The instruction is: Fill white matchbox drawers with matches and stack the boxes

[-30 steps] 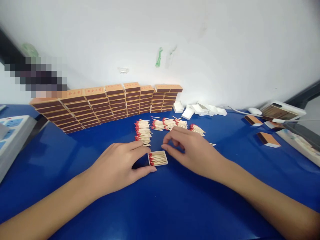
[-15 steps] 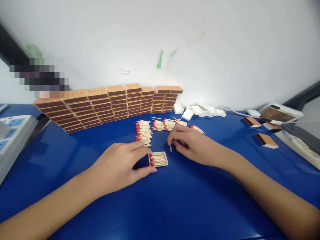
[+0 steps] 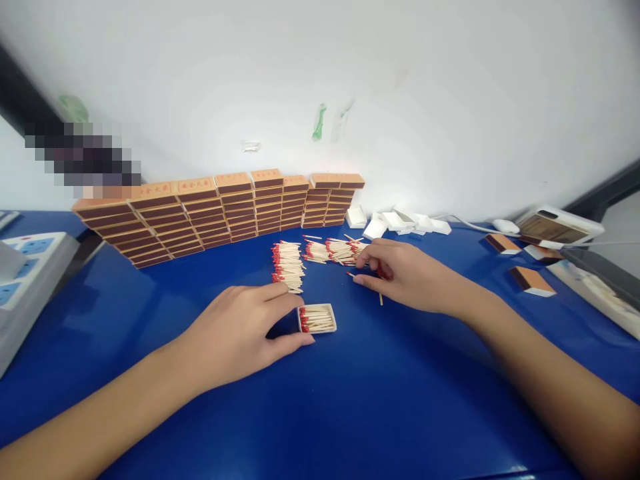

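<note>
At the left end of a small white matchbox tray (image 3: 333, 326) rest the thumb and fingers of my left hand (image 3: 253, 327), gripping its sides. Matches (image 3: 319, 319) lie in the tray with red heads to the left. My right hand (image 3: 413, 273) is curled beside the loose matches, to the right of the tray. One match (image 3: 351, 274) shows by its thumb tip, and another matchstick (image 3: 381, 299) sticks out below the hand. Red heads are visible inside its curled fingers. A column of matches (image 3: 289, 267) lies behind the tray, and more match piles (image 3: 340, 251) lie farther back.
A wall of stacked matchboxes (image 3: 220, 213) stands at the back left. White trays (image 3: 395, 221) are heaped at the back. On the right are loose matchboxes (image 3: 533, 281), a white device (image 3: 560, 223) and a cable. A power strip (image 3: 37, 267) sits at the left edge.
My right hand has moved right and slightly back, its thumb now apart from the index finger. A match now shows by the thumb tip. My left hand and the tray stay in place.
</note>
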`<state>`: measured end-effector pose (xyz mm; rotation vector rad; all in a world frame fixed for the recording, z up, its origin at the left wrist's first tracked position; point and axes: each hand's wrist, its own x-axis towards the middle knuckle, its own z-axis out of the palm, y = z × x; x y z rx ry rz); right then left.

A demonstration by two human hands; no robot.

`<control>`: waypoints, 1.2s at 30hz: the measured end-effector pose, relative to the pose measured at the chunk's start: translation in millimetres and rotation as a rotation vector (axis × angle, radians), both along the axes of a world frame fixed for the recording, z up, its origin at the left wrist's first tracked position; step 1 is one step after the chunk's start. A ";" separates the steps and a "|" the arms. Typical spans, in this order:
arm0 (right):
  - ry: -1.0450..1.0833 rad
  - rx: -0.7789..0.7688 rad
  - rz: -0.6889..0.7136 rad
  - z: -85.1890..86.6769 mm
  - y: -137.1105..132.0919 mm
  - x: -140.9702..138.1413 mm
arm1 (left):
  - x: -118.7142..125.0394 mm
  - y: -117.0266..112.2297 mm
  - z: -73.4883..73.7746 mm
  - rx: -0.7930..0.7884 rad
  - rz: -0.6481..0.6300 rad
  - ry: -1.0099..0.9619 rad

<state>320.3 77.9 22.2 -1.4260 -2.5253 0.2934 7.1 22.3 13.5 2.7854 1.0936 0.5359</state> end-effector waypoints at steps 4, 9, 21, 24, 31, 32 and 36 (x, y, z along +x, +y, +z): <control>0.029 -0.021 0.016 -2.8 4.9 2.1 | 0.0 -0.2 0.4 -0.012 -0.002 0.000; 0.044 -0.004 0.014 -8.1 8.3 1.7 | 0.6 0.7 -0.3 -0.006 -0.004 0.002; -0.004 0.077 0.000 -11.5 5.2 -4.2 | 1.2 1.1 1.1 -0.007 0.000 -0.014; -0.017 0.051 -0.003 -10.8 3.2 -5.7 | 1.4 1.8 0.3 -0.009 0.018 -0.008; 0.124 0.031 0.098 5.3 -31.1 -37.9 | 2.1 1.8 -4.4 0.027 0.082 -0.037; 0.139 0.022 0.120 6.9 -37.3 -45.3 | 2.4 1.4 -4.2 0.022 0.080 -0.040; 0.065 0.049 0.178 3.9 -52.3 -67.9 | 3.7 0.3 -3.3 -0.001 0.066 -0.034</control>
